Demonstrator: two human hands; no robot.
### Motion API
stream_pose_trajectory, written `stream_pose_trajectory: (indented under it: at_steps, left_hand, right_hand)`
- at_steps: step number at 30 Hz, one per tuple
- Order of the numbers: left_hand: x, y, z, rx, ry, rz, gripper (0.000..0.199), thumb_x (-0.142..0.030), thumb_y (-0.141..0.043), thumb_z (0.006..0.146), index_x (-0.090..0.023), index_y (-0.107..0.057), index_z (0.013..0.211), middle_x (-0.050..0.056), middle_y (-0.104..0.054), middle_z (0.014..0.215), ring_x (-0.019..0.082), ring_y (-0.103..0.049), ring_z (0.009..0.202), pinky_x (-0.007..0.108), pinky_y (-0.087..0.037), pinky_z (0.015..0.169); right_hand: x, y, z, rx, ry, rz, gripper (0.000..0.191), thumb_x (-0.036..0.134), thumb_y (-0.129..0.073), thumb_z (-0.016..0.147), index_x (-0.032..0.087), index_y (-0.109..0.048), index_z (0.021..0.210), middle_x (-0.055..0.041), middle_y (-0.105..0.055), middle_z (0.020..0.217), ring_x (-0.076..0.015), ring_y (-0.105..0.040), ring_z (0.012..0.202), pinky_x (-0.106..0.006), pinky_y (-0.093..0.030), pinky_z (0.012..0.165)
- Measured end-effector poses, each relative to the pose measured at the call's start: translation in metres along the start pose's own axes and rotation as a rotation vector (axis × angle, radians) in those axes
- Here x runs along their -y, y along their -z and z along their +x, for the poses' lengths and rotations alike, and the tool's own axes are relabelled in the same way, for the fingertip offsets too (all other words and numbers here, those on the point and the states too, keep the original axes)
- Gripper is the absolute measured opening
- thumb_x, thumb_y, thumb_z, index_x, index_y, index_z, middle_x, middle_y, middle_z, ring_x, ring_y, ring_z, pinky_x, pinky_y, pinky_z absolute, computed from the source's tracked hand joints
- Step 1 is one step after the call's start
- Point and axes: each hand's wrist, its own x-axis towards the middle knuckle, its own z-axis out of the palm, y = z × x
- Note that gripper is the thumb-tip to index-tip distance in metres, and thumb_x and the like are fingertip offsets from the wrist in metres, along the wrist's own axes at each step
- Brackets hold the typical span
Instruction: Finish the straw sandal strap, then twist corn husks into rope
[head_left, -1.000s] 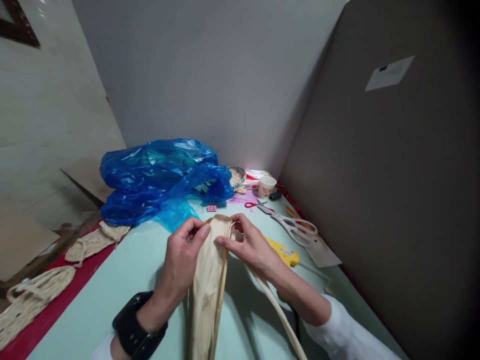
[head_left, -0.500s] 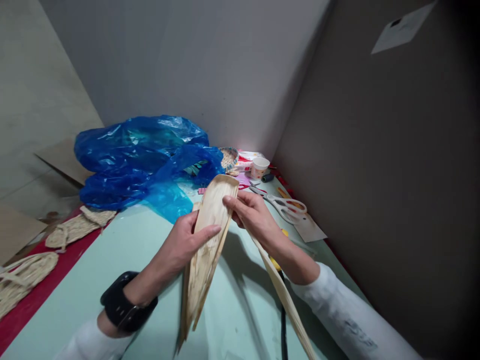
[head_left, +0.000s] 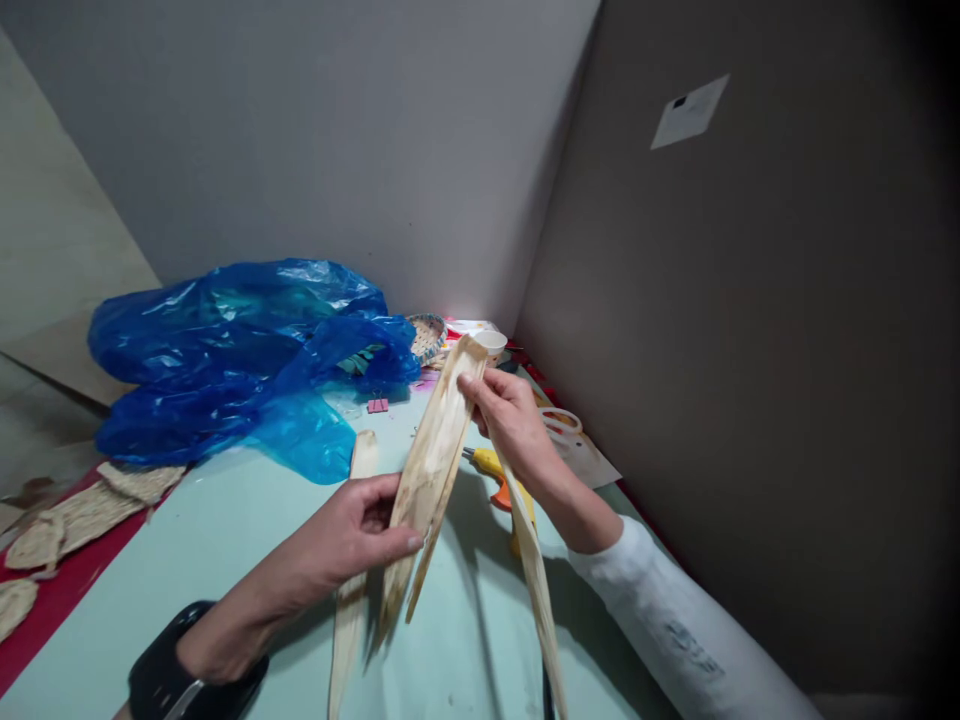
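Pale husk between left and right hands

Two hands, two woven pieces, one pink clip, one glue gun, one cup

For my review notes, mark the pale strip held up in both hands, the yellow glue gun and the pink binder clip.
Pale strip (head_left: 432,455): head view, middle of its broad face.
Yellow glue gun (head_left: 491,464): head view, upper body.
Pink binder clip (head_left: 378,406): head view, front of its body.
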Motion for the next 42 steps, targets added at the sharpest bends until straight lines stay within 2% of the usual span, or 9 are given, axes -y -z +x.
stream_pose_trajectory:
  at_steps: [7,13,19,24,28,30,32,39,42]
  left_hand:
    - [-0.006,-0.009,-0.004,0.195,0.102,0.102,0.009,-0.019,-0.065,0.071,-0.016,-0.062,0.079,-0.003,-0.054,0.075,0.012,-0.049,0.07,0.023,-0.036,0.062]
    - [-0.005,-0.004,-0.008,0.216,0.095,0.274,0.003,-0.015,-0.065,0.07,-0.016,-0.064,0.067,-0.003,-0.056,0.068,0.012,-0.05,0.066,0.024,-0.037,0.062]
    - [0.003,0.007,0.0,-0.109,0.014,-0.009,0.024,-0.037,-0.059,0.085,-0.018,-0.066,0.099,0.002,-0.061,0.08,0.013,-0.054,0.068,0.026,-0.04,0.065]
    - [-0.006,0.0,0.001,-0.132,-0.031,-0.106,0.043,-0.05,-0.058,0.083,-0.017,-0.063,0.11,0.006,-0.064,0.089,0.015,-0.054,0.068,0.027,-0.041,0.063]
    - [-0.014,0.014,-0.003,-0.478,-0.044,0.235,0.032,-0.047,-0.06,0.079,-0.019,-0.065,0.094,0.001,-0.06,0.078,0.014,-0.047,0.06,0.026,-0.034,0.057]
    - [-0.013,0.028,-0.005,-0.675,-0.018,0.506,0.027,-0.047,-0.055,0.08,-0.021,-0.063,0.079,0.0,-0.055,0.066,0.016,-0.044,0.058,0.027,-0.03,0.056]
    - [-0.008,0.039,-0.004,-0.776,0.016,0.673,0.024,-0.044,-0.057,0.078,-0.023,-0.059,0.068,0.0,-0.054,0.061,0.019,-0.045,0.059,0.028,-0.027,0.058]
    - [0.021,0.042,0.011,-0.747,0.084,0.669,0.026,-0.033,-0.07,0.064,-0.024,-0.048,0.054,-0.002,-0.047,0.051,0.019,-0.041,0.054,0.028,-0.017,0.056]
    - [0.023,0.043,0.014,-0.69,0.055,0.571,0.028,-0.028,-0.068,0.063,-0.023,-0.043,0.053,-0.004,-0.041,0.051,0.016,-0.036,0.053,0.027,-0.017,0.056]
  right_hand:
    - [-0.003,0.026,0.019,-0.176,0.022,0.043,0.036,0.043,-0.059,0.081,0.02,-0.041,0.061,0.0069,-0.03,0.054,-0.0075,-0.025,0.047,-0.023,-0.021,0.045]
    - [-0.001,0.039,0.026,-0.248,0.018,0.052,0.032,0.044,-0.056,0.082,0.021,-0.042,0.063,0.0074,-0.032,0.052,-0.0076,-0.027,0.044,-0.022,-0.024,0.043]
    - [-0.008,0.022,0.019,-0.136,-0.002,0.002,0.028,0.039,-0.055,0.082,0.021,-0.043,0.065,0.0068,-0.037,0.05,-0.008,-0.032,0.042,-0.022,-0.027,0.043]
    - [-0.012,0.007,0.009,0.016,-0.007,-0.102,0.023,0.039,-0.055,0.082,0.018,-0.054,0.072,0.0041,-0.047,0.056,-0.0097,-0.042,0.048,-0.022,-0.033,0.047]
    - [-0.013,0.023,0.017,0.063,-0.03,-0.215,0.025,0.039,-0.056,0.078,0.015,-0.06,0.086,0.0009,-0.055,0.069,-0.0114,-0.046,0.056,-0.023,-0.035,0.052]
    - [-0.017,0.035,0.027,0.076,-0.05,-0.293,0.024,0.037,-0.058,0.076,0.015,-0.061,0.085,0.0005,-0.056,0.068,-0.0122,-0.047,0.057,-0.023,-0.034,0.053]
    - [-0.023,0.047,0.04,0.091,-0.062,-0.371,0.022,0.034,-0.061,0.074,0.014,-0.063,0.081,-0.0004,-0.058,0.07,-0.0131,-0.048,0.06,-0.024,-0.032,0.055]
    - [-0.035,0.076,0.095,0.173,-0.126,-0.56,0.018,0.024,-0.073,0.068,0.014,-0.061,0.058,0.0039,-0.048,0.05,-0.0115,-0.043,0.052,-0.025,-0.026,0.051]
    - [-0.04,0.081,0.112,0.222,-0.18,-0.594,0.021,0.025,-0.073,0.077,0.013,-0.061,0.066,0.004,-0.053,0.057,-0.0103,-0.048,0.053,-0.023,-0.035,0.051]
